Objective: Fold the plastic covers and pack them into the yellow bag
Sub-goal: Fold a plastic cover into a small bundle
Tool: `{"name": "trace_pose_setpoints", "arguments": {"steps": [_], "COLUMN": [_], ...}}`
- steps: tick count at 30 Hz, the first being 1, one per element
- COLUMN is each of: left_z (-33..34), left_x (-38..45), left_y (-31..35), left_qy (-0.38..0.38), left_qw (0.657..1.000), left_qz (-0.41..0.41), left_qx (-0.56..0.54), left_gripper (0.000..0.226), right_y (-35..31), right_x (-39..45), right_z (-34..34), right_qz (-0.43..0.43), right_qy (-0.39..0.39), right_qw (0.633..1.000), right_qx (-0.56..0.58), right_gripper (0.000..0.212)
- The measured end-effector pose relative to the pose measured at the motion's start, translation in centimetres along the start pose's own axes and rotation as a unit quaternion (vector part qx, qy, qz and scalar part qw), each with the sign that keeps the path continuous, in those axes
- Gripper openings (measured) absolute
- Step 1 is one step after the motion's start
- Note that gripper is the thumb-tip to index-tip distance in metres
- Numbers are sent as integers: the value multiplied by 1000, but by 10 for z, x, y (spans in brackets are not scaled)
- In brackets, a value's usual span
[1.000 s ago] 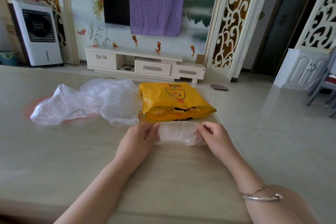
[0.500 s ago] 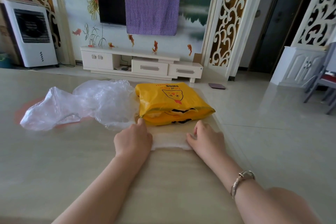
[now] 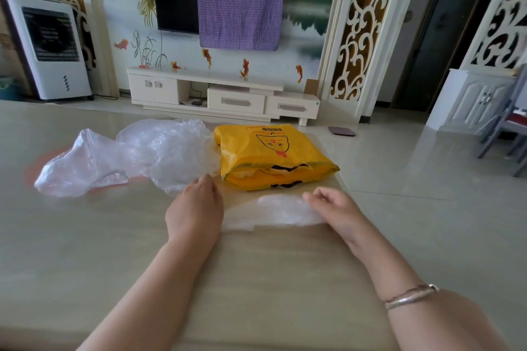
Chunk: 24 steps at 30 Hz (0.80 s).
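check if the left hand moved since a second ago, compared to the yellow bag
Yes. The left hand slid left along the folded plastic cover, from just below the yellow bag to beyond its left edge.

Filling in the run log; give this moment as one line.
left hand: presses folded cover | right hand: pinches its end | yellow bag: behind

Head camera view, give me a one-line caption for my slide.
Both hands, left hand and right hand, flatten a clear plastic cover on the table before the yellow bag.
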<state>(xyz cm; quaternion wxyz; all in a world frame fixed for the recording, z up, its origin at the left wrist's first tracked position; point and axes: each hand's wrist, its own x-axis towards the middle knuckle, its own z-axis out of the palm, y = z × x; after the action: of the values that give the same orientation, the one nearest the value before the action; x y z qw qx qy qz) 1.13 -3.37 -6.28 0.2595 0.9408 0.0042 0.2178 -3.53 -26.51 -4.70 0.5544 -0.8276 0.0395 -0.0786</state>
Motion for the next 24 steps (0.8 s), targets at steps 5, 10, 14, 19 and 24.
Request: {"name": "trace_pose_setpoints", "arguments": {"steps": [5,10,14,19,24], "left_z": [-5,-17,-18,-15,-11], "left_x": [-9,-15,-17,-12,-10], "left_y": [19,26,29,28,22], "left_qy": [-7,-309,-380,-301,-219], "left_qw": [931,814,782,785,764], "left_qz": [82,59,54,-11,-96], "left_qx": [-355,-489,-491,-541,-600], "left_gripper": [20,60,43,29,28], "right_y": [-5,-8,-12,-17,-6], "right_x": [-3,-2,-3,0,-4], "right_z": [-16,-17,-12,-8,8], "right_qz": [28,24,51,94,-165], "right_qy": [-72,-147,-127,-60,97], "right_qw": [962,955,961,912,981], "right_qx": [261,255,240,395,22], "right_gripper": [12,49,68,36,36]}}
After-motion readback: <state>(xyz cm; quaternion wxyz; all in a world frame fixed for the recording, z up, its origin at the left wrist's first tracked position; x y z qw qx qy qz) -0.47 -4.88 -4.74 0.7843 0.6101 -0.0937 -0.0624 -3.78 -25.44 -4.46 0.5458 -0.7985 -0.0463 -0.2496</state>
